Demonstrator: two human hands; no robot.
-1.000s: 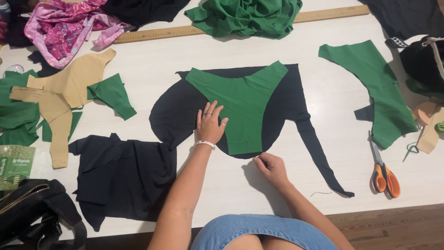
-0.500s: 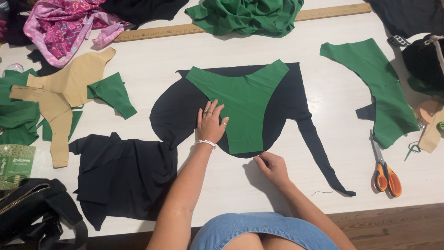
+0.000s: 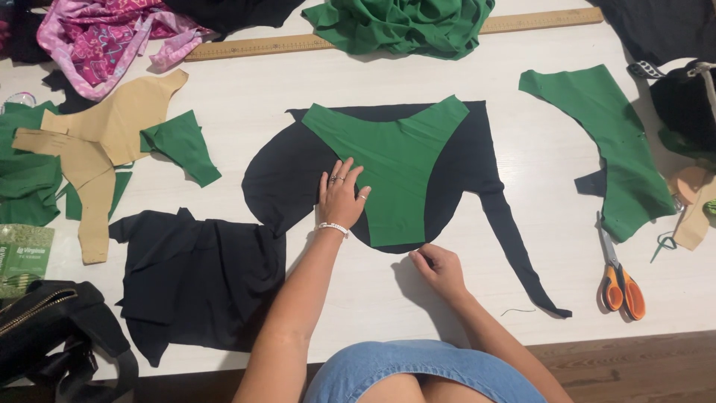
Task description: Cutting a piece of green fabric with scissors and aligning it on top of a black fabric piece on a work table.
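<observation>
Left hand (image 3: 341,198): flat, fingers spread, pressing green cut piece (image 3: 395,164) onto black fabric (image 3: 287,175), mid-counter (image 3: 388,291).
Right hand (image 3: 440,269): fingers pinched at black fabric's lower edge.
Scissors (image 3: 619,276): near right edge.

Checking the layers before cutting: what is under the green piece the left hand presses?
A larger black fabric lies under the green piece, showing around its sides and bottom, on the white table. The left hand covers part; anything between the layers is hidden.

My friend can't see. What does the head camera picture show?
A person's left hand presses flat on a green fabric piece lying on black fabric, while the right hand touches the black edge. Orange-handled scissors lie to the right on the white table.
</observation>
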